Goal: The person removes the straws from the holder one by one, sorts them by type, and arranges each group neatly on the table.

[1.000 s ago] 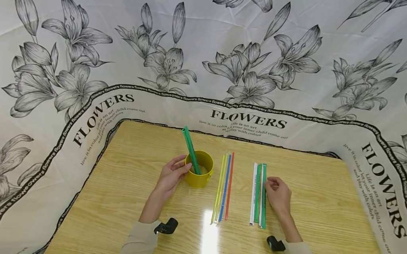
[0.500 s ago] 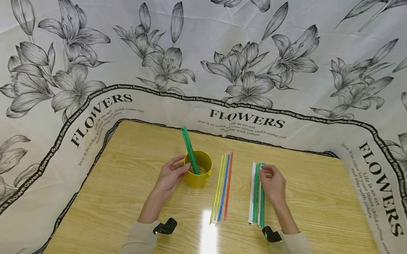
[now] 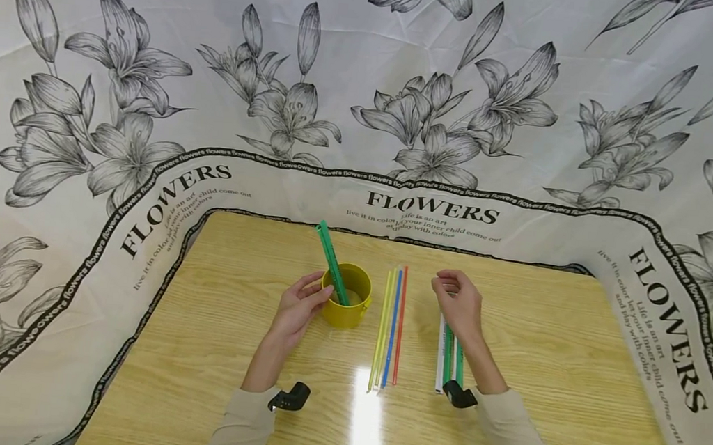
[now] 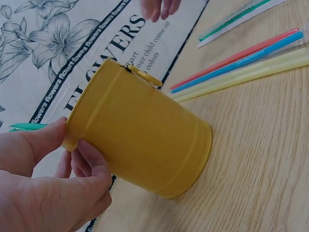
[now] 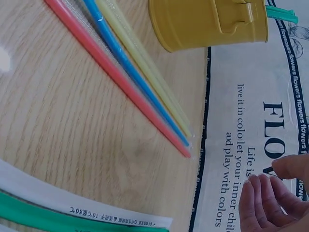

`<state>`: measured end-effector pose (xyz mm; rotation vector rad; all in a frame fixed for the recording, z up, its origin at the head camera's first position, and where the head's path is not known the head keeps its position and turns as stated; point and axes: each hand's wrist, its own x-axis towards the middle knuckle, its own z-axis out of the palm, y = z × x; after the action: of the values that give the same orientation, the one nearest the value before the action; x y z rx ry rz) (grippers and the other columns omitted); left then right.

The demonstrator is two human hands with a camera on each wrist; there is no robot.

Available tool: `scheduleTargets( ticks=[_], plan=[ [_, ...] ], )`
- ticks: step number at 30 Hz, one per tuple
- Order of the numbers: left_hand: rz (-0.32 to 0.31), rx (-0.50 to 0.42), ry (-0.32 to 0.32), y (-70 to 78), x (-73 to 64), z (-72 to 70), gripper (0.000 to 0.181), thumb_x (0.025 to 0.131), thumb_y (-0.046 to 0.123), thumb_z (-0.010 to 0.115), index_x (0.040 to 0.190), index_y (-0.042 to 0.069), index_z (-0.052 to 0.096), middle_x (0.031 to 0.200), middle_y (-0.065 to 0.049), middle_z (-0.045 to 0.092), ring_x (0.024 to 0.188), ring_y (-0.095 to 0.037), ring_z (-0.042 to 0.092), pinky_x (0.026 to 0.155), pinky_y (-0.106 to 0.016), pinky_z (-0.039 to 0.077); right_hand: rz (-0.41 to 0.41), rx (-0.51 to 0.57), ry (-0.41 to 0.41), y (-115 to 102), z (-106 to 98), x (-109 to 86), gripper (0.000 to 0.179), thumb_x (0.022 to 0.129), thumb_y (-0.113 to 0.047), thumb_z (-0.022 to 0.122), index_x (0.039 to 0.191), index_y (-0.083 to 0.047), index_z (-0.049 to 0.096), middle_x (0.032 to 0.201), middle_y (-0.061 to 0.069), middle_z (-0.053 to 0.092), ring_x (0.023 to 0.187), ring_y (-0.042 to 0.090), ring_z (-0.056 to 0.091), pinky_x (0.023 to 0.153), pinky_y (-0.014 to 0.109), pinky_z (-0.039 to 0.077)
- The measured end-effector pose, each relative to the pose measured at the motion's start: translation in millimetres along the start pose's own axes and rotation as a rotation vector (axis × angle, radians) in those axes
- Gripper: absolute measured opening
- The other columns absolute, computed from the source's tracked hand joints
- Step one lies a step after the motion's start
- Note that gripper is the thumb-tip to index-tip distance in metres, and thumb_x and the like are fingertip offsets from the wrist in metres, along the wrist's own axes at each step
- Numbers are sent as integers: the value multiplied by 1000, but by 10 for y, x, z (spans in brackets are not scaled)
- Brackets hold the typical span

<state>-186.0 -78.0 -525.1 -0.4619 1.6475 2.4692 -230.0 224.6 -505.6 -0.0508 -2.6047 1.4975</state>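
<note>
My left hand [image 3: 295, 308] pinches the rim of a small yellow bucket [image 3: 343, 316] between thumb and fingers, as the left wrist view also shows. Green paper-wrapped straws [image 3: 331, 257] lean inside the bucket, their tops sticking out past the rim. My right hand [image 3: 461, 309] hovers over the far ends of a row of green and white wrapped straws [image 3: 448, 362], covering part of them. In the right wrist view its thumb and loosely bent fingers [image 5: 263, 198] stand apart, with nothing between them.
Between the bucket and the wrapped straws lie yellow straws [image 3: 381, 329], a blue straw [image 3: 392, 337] and a red straw [image 3: 400, 331], side by side. A flower-printed cloth [image 3: 295, 197] hangs around the back and sides of the wooden table [image 3: 220, 281].
My right hand has moved left and away from me, from beside the wrapped straws to above their far ends. The left hand and the bucket have stayed in place.
</note>
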Motion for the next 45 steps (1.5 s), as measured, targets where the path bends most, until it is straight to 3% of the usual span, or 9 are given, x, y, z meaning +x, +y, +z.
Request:
scheduleTargets(
  ticks=[15, 22, 28, 31, 38, 41, 45],
  plan=[
    [2, -9, 8, 4, 9, 33, 46, 97, 3, 71, 141, 3, 57, 112, -9, 56, 91, -11, 60, 89, -27, 54, -92, 109, -8, -259, 245, 95, 22, 100, -12, 69, 119, 0, 68, 111, 16, 70, 98, 20, 65, 84, 17, 52],
    [2, -8, 9, -9, 21, 36, 46, 98, 4, 70, 141, 3, 57, 112, -9, 56, 92, -11, 60, 95, -32, 52, -146, 171, -33, -399, 371, 111, 25, 100, -7, 67, 121, 7, 65, 113, 24, 68, 102, 35, 65, 84, 18, 51],
    [0, -13, 7, 5, 13, 57, 46, 98, 3, 70, 141, 4, 57, 111, -8, 55, 91, -12, 59, 96, -33, 52, -185, 212, -84, -790, 375, -31, 26, 99, 1, 65, 121, 13, 62, 115, 30, 65, 104, 41, 64, 88, 27, 54],
    [0, -23, 5, 11, 11, 64, 46, 97, 2, 70, 141, 4, 57, 112, -9, 55, 91, -12, 59, 97, -34, 52, -215, 225, -88, -867, 414, -57, 25, 98, 2, 66, 121, 12, 63, 117, 29, 65, 104, 41, 65, 88, 31, 55],
    [3, -16, 4, 19, 25, 61, 47, 98, 3, 70, 142, 3, 56, 114, -10, 56, 93, -12, 60, 96, -34, 52, -280, 248, -106, -903, 554, -47, 26, 97, 4, 66, 122, 13, 63, 117, 28, 66, 103, 44, 65, 90, 48, 55],
    [6, -19, 5, 27, 29, 61, 47, 97, 2, 70, 142, 3, 56, 114, -11, 56, 93, -12, 60, 95, -33, 52, -309, 257, -110, -801, 683, 11, 26, 97, 4, 67, 122, 12, 63, 116, 28, 66, 101, 45, 65, 90, 55, 55],
    [6, -27, 1, 32, 32, 64, 47, 97, 2, 70, 142, 3, 56, 115, -11, 56, 94, -12, 60, 97, -34, 52, -330, 255, -114, -631, 854, 96, 27, 98, 1, 68, 124, 7, 65, 116, 26, 67, 100, 42, 67, 87, 55, 56]
  ],
)
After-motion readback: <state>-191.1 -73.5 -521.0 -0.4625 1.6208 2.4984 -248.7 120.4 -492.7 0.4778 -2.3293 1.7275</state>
